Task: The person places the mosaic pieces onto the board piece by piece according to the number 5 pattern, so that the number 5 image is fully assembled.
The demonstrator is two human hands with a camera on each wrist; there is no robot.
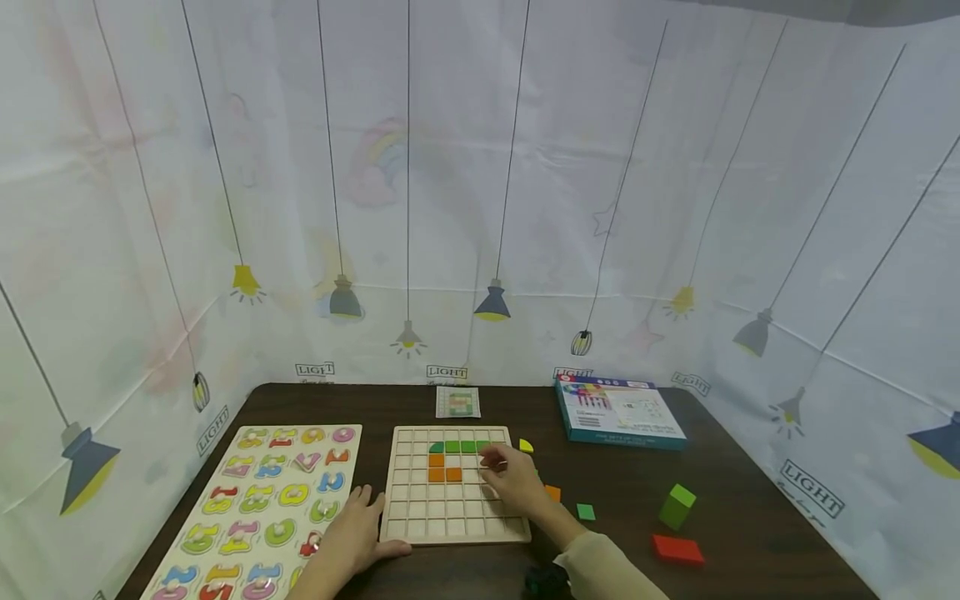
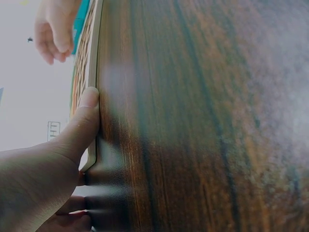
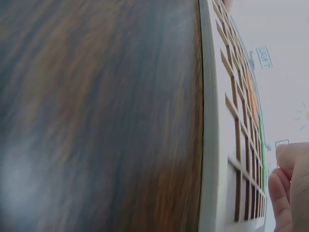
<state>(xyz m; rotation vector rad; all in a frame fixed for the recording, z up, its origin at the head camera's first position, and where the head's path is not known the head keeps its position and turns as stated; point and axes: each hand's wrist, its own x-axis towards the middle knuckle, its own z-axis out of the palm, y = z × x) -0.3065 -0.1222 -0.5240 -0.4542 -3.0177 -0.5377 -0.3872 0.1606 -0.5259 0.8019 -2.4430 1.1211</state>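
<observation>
A pale wooden grid board [image 1: 450, 527] lies on the dark table. In its upper rows sit several green tiles [image 1: 460, 447], with orange tiles [image 1: 437, 467] below them. My left hand [image 1: 351, 533] rests at the board's near-left corner, fingers along the left side. Its thumb [image 2: 83, 118] touches the front edge in the left wrist view. Over the right part of the board is my right hand [image 1: 516, 482], fingertips right by the last green tile. In the right wrist view, its thumb and finger [image 3: 286, 162] come close together; I cannot tell whether a tile is between them.
A number puzzle board [image 1: 251, 500] lies at left. Behind the grid is a small pattern card [image 1: 457, 402]. To the right are a box [image 1: 622, 417], a yellow piece [image 1: 527, 446], an orange piece [image 1: 552, 492], a green square [image 1: 586, 512], a green block [image 1: 677, 507] and a red block [image 1: 678, 549].
</observation>
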